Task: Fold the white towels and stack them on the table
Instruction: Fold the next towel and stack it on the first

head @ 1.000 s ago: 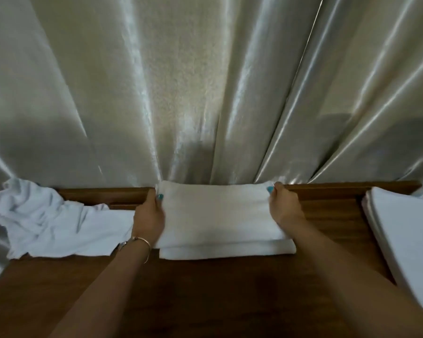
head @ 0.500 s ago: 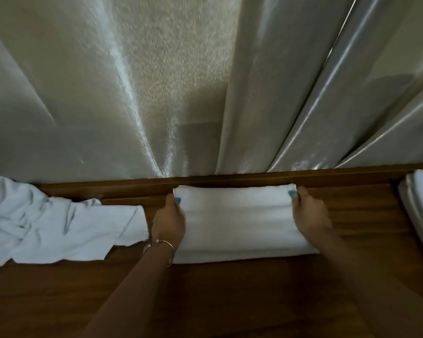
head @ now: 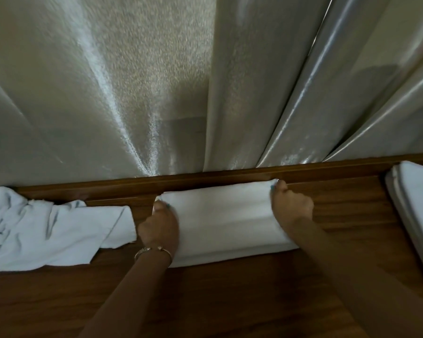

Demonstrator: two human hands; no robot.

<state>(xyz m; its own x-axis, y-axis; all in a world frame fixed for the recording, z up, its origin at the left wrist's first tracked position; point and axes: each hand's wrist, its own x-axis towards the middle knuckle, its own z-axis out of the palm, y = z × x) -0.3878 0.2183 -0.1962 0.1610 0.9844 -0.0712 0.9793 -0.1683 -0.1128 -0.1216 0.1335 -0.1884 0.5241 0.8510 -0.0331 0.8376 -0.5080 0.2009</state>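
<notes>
- The folded towel (head: 225, 215) lies against the table's (head: 230, 301) back edge, near the middle.
- The left hand (head: 159, 228) and right hand (head: 291, 203) pinch its two ends, fingers closed on the cloth.
- Done, apparently: a stack (head: 415, 198) at the right edge.
- Left: the crumpled towels (head: 47, 230) at the left edge.

We have one view only, from a wide-angle camera worn on the head, looking forward and steeply down over both forearms. It sits close above the wooden table (head: 230, 301), whose far edge crosses mid-frame. Facing us, the pale curtain (head: 156, 81) fills the upper half. Straight lines bow toward the frame's edges.
</notes>
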